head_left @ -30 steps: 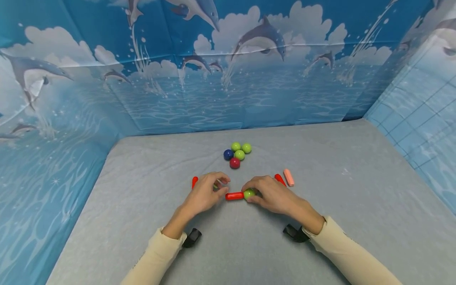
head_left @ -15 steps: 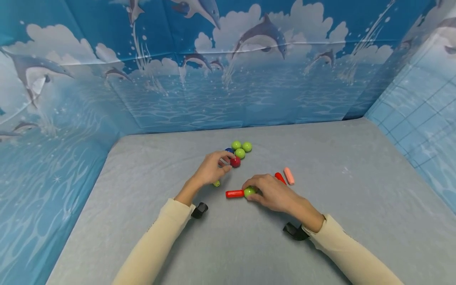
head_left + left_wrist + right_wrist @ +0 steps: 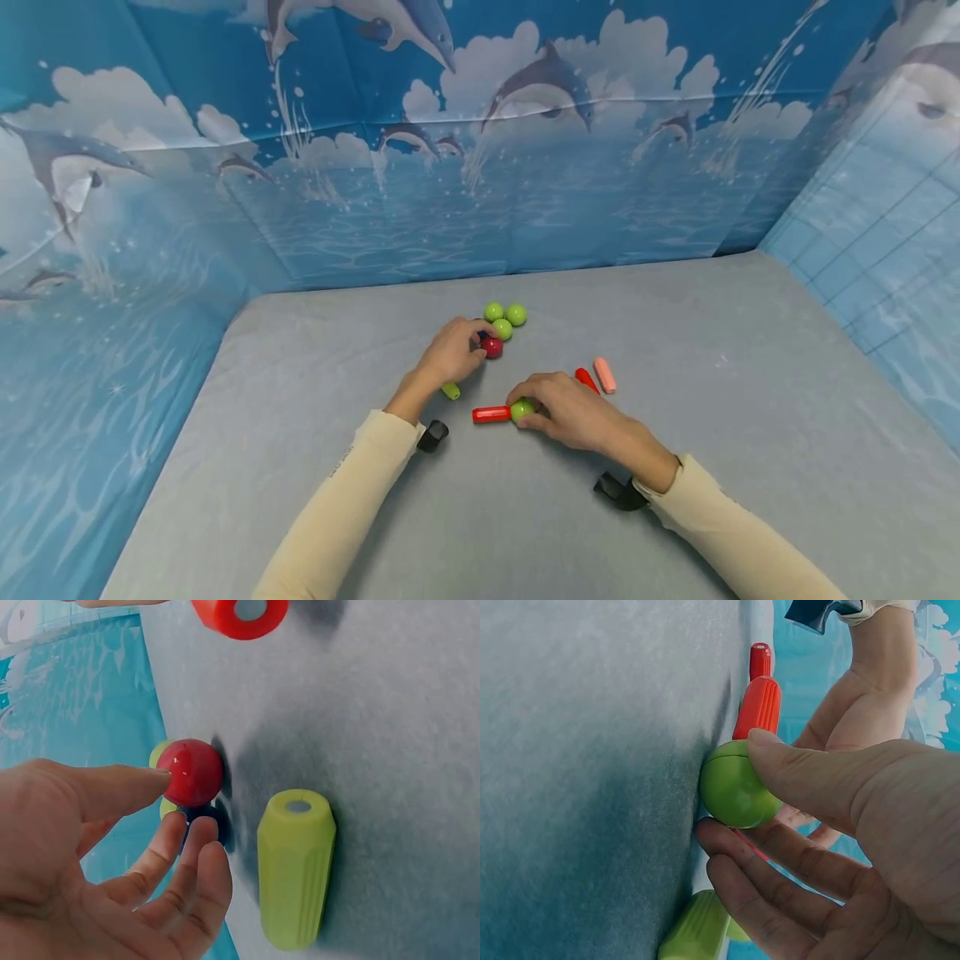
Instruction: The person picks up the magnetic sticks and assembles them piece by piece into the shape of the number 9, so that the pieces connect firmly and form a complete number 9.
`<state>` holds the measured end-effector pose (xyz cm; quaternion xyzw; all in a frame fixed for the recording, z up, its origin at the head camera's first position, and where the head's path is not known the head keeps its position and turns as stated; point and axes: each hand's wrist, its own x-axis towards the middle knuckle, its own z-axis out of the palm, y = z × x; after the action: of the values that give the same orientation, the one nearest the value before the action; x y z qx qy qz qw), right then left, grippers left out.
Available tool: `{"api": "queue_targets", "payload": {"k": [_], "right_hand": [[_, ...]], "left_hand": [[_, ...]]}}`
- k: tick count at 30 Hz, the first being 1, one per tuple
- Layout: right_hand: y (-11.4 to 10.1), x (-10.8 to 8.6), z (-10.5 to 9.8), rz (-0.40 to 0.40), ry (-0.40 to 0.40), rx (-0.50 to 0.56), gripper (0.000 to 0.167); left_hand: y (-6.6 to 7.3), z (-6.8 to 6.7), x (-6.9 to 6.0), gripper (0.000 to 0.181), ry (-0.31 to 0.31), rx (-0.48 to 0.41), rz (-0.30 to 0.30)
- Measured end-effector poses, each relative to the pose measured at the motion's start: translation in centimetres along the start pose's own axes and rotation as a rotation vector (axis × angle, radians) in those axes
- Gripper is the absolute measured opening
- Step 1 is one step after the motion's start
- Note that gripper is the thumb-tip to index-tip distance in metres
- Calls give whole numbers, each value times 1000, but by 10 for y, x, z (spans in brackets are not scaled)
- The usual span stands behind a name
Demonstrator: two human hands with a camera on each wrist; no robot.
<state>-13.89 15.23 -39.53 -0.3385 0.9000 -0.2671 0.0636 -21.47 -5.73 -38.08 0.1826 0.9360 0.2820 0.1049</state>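
Observation:
My left hand reaches over the red ball with fingers loosely bent. In the left wrist view the thumb tip is at the red ball, and the other fingertips are beside the dark blue ball, partly hidden behind them. My right hand pinches a green ball between thumb and fingers on the grey surface. Against that ball lies one end of a red stick; the right wrist view shows the ball against the ribbed stick.
Three green balls sit together behind the red ball. A green stick lies beside the left wrist. Right of centre, a red stick and a pink stick lie past the right hand. A dolphin-print curtain stands behind the surface.
My left hand has moved away from the red stick's free end, up to the red and blue balls, uncovering part of the green stick. My right hand stays on the green ball.

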Motion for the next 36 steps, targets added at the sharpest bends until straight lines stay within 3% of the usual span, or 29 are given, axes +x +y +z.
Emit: {"api": "queue_targets", "payload": {"k": [17, 28, 36], "right_hand": [[0, -1, -1, 10, -10, 0, 26], [1, -1, -1, 8, -9, 12, 24], [0, -1, -2, 1, -11, 16, 25]], "left_hand": [[4, 8, -1, 33, -8, 63, -13], [1, 12, -7, 31, 26, -5, 31], [-3, 11, -29, 30, 88, -137, 82]]}}
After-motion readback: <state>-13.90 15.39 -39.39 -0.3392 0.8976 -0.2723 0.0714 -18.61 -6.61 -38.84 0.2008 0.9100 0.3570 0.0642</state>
